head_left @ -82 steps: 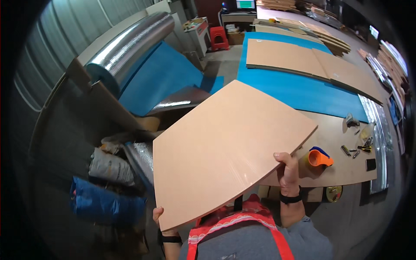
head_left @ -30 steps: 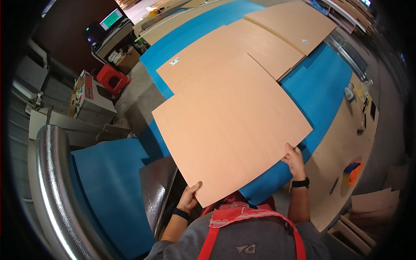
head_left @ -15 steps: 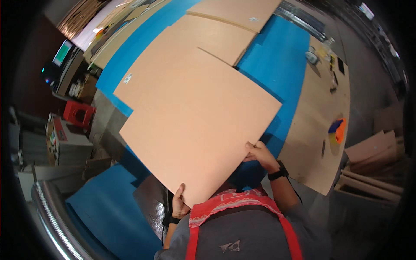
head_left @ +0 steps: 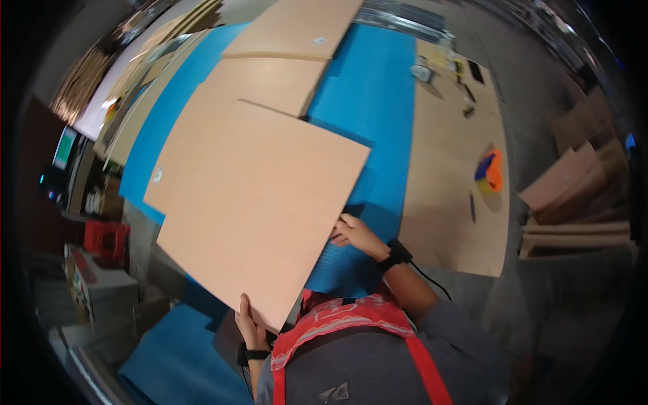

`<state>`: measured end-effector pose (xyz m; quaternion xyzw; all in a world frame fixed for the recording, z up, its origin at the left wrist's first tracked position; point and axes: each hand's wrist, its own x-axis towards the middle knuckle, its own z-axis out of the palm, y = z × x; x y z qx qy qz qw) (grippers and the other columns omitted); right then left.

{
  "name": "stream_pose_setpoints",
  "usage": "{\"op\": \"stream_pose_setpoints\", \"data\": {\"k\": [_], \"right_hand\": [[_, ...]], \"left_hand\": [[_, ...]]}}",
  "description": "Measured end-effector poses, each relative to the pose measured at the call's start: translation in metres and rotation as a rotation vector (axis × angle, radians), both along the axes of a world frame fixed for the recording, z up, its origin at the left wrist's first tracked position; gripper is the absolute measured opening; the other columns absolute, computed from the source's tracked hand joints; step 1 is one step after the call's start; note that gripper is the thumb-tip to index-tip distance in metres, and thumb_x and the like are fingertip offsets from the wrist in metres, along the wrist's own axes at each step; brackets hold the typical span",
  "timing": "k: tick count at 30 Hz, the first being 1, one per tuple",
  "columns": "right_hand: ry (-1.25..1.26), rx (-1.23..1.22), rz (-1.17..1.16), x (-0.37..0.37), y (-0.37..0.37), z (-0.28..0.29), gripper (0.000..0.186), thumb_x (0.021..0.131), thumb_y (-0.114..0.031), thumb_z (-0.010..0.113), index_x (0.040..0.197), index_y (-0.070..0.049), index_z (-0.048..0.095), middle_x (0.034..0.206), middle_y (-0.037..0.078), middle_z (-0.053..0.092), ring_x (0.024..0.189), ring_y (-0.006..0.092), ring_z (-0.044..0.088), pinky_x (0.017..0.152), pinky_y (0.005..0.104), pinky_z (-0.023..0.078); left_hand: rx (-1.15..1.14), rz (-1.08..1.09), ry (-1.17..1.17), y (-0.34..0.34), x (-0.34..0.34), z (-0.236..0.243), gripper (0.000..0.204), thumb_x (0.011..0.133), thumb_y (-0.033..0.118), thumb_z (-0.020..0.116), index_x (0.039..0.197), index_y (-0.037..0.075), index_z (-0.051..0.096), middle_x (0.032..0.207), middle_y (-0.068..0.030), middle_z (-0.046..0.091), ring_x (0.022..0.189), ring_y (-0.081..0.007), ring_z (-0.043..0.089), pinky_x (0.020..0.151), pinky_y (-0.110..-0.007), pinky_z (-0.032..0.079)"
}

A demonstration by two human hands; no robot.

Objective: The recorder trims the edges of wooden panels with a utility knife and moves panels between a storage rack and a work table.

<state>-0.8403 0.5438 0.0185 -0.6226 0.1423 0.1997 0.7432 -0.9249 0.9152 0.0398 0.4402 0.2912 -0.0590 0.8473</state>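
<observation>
A light tan board point(head_left: 263, 216) lies at a slant over a stack of similar boards point(head_left: 290, 23) on a blue sheet point(head_left: 368, 88). My left hand point(head_left: 248, 317) grips the board's near left edge, thumb on top and fingers underneath. My right hand point(head_left: 352, 231) is at the board's right edge with curled fingers on it, partly hidden under the edge. To the right, a worktop point(head_left: 449, 236) carries an orange-and-blue tape dispenser point(head_left: 491, 172), a thin dark tool point(head_left: 472, 206) and several small items near its far end.
Leaning panels point(head_left: 563, 182) stand at the right. At the left are a monitor point(head_left: 64, 147), a red stool point(head_left: 106, 239) and a cabinet point(head_left: 101, 287). More blue sheeting point(head_left: 175, 358) lies at lower left; stacked boards point(head_left: 84, 84) are at upper left.
The board has moved from in front of me onto the stack. My view has turned rightward, so the stool and roll sit further left or lower. Both hands still hold the board.
</observation>
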Motion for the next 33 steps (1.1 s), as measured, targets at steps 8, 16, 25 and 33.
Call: {"op": "stream_pose_setpoints", "data": {"k": [8,16,25,33], "right_hand": [[-0.053,0.031,-0.151,-0.018,-0.013,-0.008,0.028,0.101,-0.019,0.046,0.113,0.005,0.053,0.098,0.021,0.066,0.085,0.0265,0.070,0.073,0.0331,0.058],[0.082,-0.067,-0.202,-0.005,-0.006,0.002,0.029,0.097,-0.023,0.055,0.106,0.005,0.055,0.084,0.019,0.066,0.071,0.0263,0.070,0.060,0.0307,0.057],[0.123,-0.207,-0.234,0.004,0.002,0.003,0.029,0.097,-0.027,0.055,0.103,0.002,0.056,0.079,0.017,0.068,0.064,0.0242,0.069,0.053,0.0269,0.054],[0.160,-0.309,-0.255,0.008,0.015,0.016,0.020,0.096,-0.020,0.052,0.104,-0.003,0.060,0.078,0.008,0.070,0.061,0.0145,0.068,0.051,0.0207,0.052]], "left_hand": [[1.231,0.105,-0.008,0.062,0.050,-0.019,0.054,0.089,0.013,0.061,0.138,-0.001,0.042,0.139,-0.0252,0.045,0.125,-0.0325,0.049,0.101,-0.040,0.042],[1.961,-0.400,0.018,0.081,0.143,0.014,0.058,0.092,0.031,0.053,0.143,0.005,0.040,0.153,-0.0174,0.030,0.145,-0.0313,0.022,0.114,-0.054,0.019],[1.865,-0.535,-0.252,0.091,0.311,-0.001,0.057,0.097,0.035,0.045,0.147,0.009,0.033,0.155,-0.0127,0.030,0.144,-0.0295,0.024,0.115,-0.056,0.016],[1.437,-0.232,-0.376,0.057,0.410,-0.008,0.027,0.090,0.024,0.057,0.112,0.015,0.070,0.114,-0.0101,0.066,0.117,-0.0271,0.055,0.106,-0.051,0.029]]}}
